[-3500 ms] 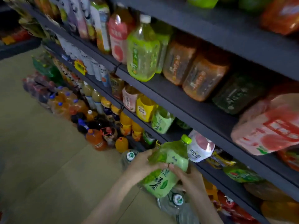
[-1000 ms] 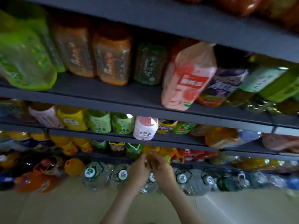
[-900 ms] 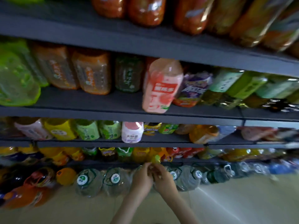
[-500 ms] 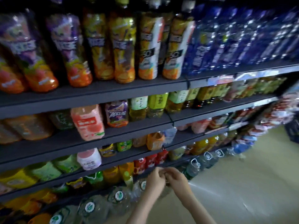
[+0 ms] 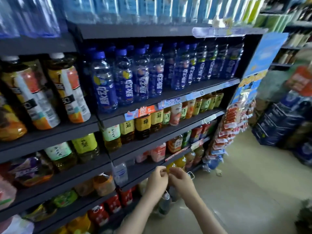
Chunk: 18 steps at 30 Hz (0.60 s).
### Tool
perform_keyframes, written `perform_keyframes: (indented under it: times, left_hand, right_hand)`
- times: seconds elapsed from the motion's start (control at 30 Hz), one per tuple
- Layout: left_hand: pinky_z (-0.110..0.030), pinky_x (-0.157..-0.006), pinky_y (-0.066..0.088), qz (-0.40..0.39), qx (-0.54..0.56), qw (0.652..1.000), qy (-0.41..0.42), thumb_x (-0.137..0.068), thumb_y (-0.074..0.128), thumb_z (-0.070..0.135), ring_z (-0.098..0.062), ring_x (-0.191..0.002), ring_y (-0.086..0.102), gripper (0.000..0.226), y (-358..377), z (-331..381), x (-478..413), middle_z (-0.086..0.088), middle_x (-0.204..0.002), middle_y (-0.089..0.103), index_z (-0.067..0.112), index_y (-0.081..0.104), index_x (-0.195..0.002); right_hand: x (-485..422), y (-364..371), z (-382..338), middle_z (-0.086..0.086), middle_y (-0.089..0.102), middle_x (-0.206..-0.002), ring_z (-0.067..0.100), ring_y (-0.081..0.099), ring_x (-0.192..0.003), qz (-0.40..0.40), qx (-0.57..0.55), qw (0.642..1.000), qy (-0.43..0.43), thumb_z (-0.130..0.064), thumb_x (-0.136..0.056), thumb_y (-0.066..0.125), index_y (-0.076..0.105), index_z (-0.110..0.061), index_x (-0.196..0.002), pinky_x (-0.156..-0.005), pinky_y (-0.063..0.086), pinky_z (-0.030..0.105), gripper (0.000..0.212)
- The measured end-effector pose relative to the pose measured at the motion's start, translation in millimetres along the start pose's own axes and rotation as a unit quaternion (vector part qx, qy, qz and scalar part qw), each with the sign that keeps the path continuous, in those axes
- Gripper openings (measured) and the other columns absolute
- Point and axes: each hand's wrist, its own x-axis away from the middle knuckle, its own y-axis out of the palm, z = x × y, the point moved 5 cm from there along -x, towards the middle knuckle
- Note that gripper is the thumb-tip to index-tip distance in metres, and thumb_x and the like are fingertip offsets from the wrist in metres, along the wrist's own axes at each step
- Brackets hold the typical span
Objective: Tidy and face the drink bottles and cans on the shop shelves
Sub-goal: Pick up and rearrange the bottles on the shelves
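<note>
My left hand [image 5: 157,180] and my right hand [image 5: 181,180] meet fingertip to fingertip in front of the lower shelves, fingers curled, with nothing visible between them. Blue drink bottles [image 5: 143,78] stand in a row on the dark shelf [image 5: 168,96] above. Under them are yellow-label tea bottles [image 5: 143,125]. Orange juice bottles with white caps [image 5: 67,92] stand at the left. A pink bottle [image 5: 158,152] and a small clear bottle [image 5: 120,173] sit on the shelf just beyond my hands. Red cans [image 5: 99,215] fill the bottom shelf.
Snack packets [image 5: 228,129] hang on the shelf unit's right end. Dark blue cartons [image 5: 278,122] are stacked across the aisle at right. A dark bottle [image 5: 164,205] stands on the beige floor [image 5: 253,183] below my hands.
The green tea bottle that both hands held 3.5 s ago is gone from them. My view has swung right along the shelves, while the hands stay together, held low.
</note>
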Motion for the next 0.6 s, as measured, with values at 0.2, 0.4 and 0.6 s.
perform_keyframes:
  times: [0.2, 0.4, 0.6]
  left_hand:
    - [-0.021, -0.074, 0.037, 0.08, 0.023, 0.996, 0.016, -0.094, 0.048, 0.015, -0.02, -0.102, 0.057, 0.022, 32.7, 49.6, -77.5, -0.006, -0.116, 0.06, 0.015, 0.056, -0.115]
    - [-0.029, -0.078, 0.045, 0.141, 0.046, 0.989, -0.007, -0.095, 0.046, 0.015, -0.022, -0.101, 0.059, 0.024, 44.5, 97.3, -143.9, -0.005, -0.115, 0.063, 0.014, 0.051, -0.118]
    - [-0.023, -0.075, 0.042, 0.188, 0.047, 0.981, 0.016, -0.094, 0.052, 0.018, -0.019, -0.105, 0.06, 0.032, 59.0, 132.6, -186.0, -0.003, -0.12, 0.061, 0.013, 0.048, -0.125]
  right_hand:
    - [-85.9, -56.5, -9.2, -0.005, 0.063, -0.095, 0.011, 0.06, -0.082, 0.056, 0.021, 0.998, -0.011, -0.012, -0.089, 0.056, 0.058, -0.022, -0.11, -0.067, 0.048, 0.024, 0.024]
    - [-168.1, -98.6, -28.7, -0.002, 0.06, -0.106, 0.011, 0.053, -0.093, 0.073, 0.057, 0.996, -0.018, -0.016, -0.09, 0.058, 0.054, -0.015, -0.124, -0.078, 0.04, 0.023, 0.035]
    - [-235.0, -122.9, -45.0, 0.005, 0.062, -0.116, 0.016, 0.057, -0.1, 0.03, 0.067, 0.997, -0.031, -0.018, -0.088, 0.062, 0.052, -0.011, -0.126, -0.089, 0.047, 0.031, 0.04]
